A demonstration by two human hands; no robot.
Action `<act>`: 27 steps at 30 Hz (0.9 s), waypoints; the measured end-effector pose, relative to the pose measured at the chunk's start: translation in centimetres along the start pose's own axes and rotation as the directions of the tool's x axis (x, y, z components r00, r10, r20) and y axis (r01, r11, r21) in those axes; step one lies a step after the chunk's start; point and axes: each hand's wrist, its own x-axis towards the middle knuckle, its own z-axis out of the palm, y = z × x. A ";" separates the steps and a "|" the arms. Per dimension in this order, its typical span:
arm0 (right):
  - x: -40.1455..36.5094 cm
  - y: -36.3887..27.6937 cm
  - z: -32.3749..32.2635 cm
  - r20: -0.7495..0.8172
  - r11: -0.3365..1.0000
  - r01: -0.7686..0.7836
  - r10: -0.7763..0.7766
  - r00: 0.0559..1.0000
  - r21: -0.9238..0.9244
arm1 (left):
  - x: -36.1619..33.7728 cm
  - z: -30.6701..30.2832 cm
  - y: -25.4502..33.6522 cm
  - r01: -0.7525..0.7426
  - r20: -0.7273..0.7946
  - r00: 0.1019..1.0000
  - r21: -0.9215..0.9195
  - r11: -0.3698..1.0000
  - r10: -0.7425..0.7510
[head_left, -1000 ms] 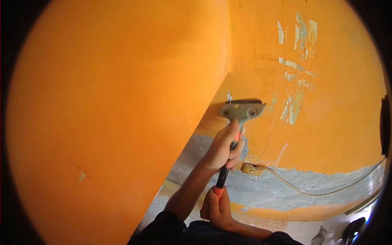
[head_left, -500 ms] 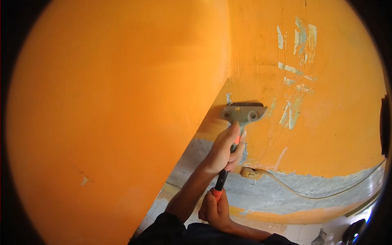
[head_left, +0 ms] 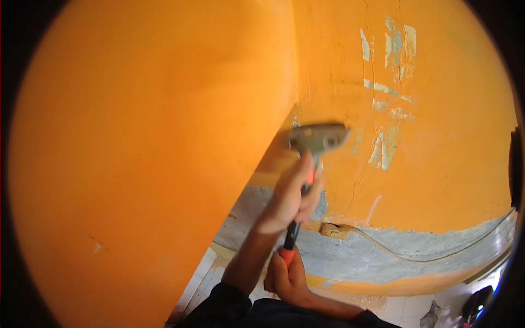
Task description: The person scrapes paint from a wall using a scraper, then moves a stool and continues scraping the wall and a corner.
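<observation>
A wide-bladed scraper [head_left: 319,138] with a long black and red handle is held against or close to the orange wall, near the corner; motion blurs it. My left hand [head_left: 293,191] is wrapped round the upper handle just below the metal head. Lower down, my right hand [head_left: 287,276] grips the red end of the same handle. To the right of the blade, the wall shows cracks and pale scraped patches [head_left: 385,147].
A large orange wall face [head_left: 153,136] fills the left side. Below the scraper are a wall socket [head_left: 332,230] with a cable [head_left: 402,256] and a bare grey band [head_left: 377,246]. White floor tiles [head_left: 396,307] and a dark object [head_left: 477,303] lie at the lower right.
The scraper head and my left hand have moved slightly up and left in the view, with the blade a little more tilted. The wall has also shifted slightly left. Both hands keep their hold.
</observation>
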 end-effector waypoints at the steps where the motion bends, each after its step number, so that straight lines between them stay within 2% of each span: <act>1: 0.3 -0.6 0.3 0.014 1.000 0.006 -0.006 1.000 -0.022 | 0.7 -0.1 1.1 -0.019 0.040 0.999 -0.013 1.000 0.020; 3: -0.2 -1.1 0.8 0.015 1.000 -0.004 0.003 1.000 0.026 | 0.6 0.3 1.8 -0.031 0.016 0.999 -0.012 0.999 0.031; 5: -1.3 -0.1 -0.1 -0.026 0.999 -0.047 0.048 0.999 0.021 | -0.5 0.0 -0.6 0.040 -0.019 0.999 -0.019 0.999 -0.040; 6: -1.5 -0.6 0.2 -0.020 0.999 -0.042 0.043 0.999 0.006 | -0.5 0.3 -0.1 -0.004 0.074 0.997 -0.016 1.000 0.005; 9: 0.3 -1.4 1.1 0.019 1.000 0.005 -0.005 1.000 -0.008 | 0.5 0.3 1.9 -0.010 0.044 0.999 -0.004 1.000 0.010; 11: -0.3 -1.1 0.7 0.018 1.000 0.020 -0.020 1.000 -0.002 | 0.0 0.4 1.3 -0.039 0.031 0.999 0.021 0.999 0.039; 13: -0.7 -1.2 0.4 -0.021 0.997 -0.047 0.046 0.999 -0.053 | -0.3 0.9 0.8 -0.002 0.045 0.999 0.019 1.000 0.001; 15: -0.6 -0.4 0.6 0.004 0.999 -0.004 0.004 1.000 -0.043 | 0.1 0.3 0.8 -0.008 0.070 0.998 0.008 1.000 0.008; 19: -0.9 -0.2 0.6 0.006 0.993 -0.047 0.046 0.999 0.104 | -0.5 0.2 0.5 0.002 0.037 0.999 0.026 1.000 -0.003; 21: -0.9 -0.1 0.4 0.017 0.999 -0.039 0.038 0.999 0.000 | -0.5 0.4 0.5 0.016 0.037 0.999 0.015 1.000 -0.017; 24: 0.7 -1.3 0.9 0.010 1.000 0.003 -0.002 1.000 -0.021 | 0.5 0.2 1.3 -0.016 0.032 0.999 -0.011 1.000 0.016; 27: -1.1 -0.7 0.5 0.008 0.998 -0.048 0.048 0.999 0.034 | 0.0 0.2 0.8 0.004 0.050 0.999 -0.011 1.000 -0.003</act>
